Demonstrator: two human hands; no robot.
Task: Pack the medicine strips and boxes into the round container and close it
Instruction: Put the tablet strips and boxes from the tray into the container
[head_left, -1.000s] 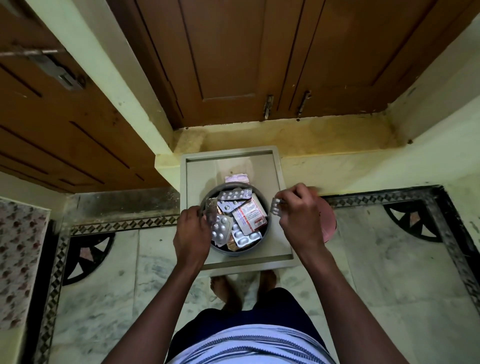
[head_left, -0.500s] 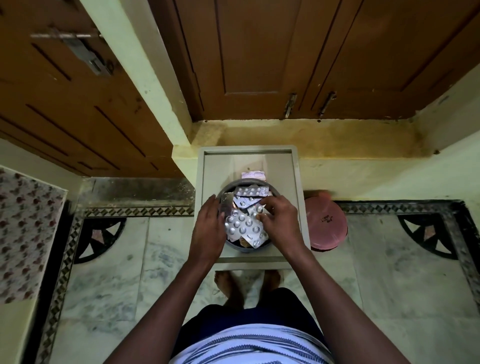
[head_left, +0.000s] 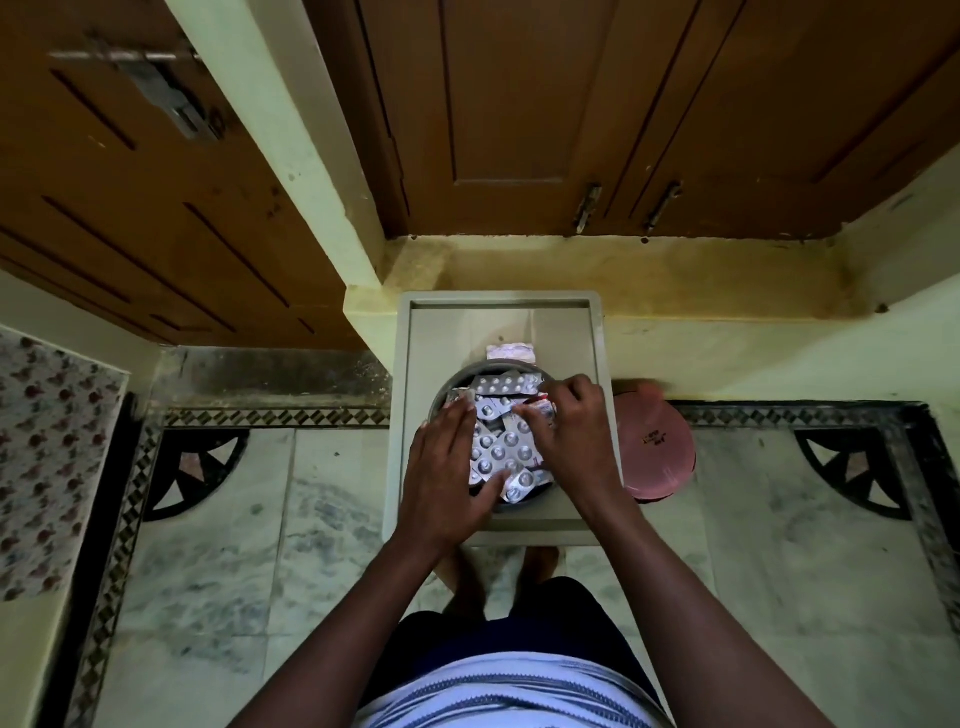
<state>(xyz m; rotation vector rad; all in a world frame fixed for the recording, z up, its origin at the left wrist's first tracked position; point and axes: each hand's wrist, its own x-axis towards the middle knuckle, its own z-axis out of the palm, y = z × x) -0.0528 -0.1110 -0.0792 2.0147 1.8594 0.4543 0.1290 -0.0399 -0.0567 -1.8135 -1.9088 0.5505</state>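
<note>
A round grey container stands on a grey stool and is piled with silver medicine strips. One long strip lies across its far rim. My left hand lies flat on the left side of the pile, fingers apart, pressing down. My right hand is on the right side, its fingertips pinching a red and white box among the strips. A pale packet lies on the stool just behind the container. The pink round lid lies to the right of the stool.
Brown wooden doors and a yellow ledge rise behind the stool. The marble floor has a dark patterned border. A floral cloth hangs at the left. My feet show under the stool's near edge.
My right hand carried a strip from the right of the container into the pile. My left hand moved from the rim onto the strips. The camera shifted closer.
</note>
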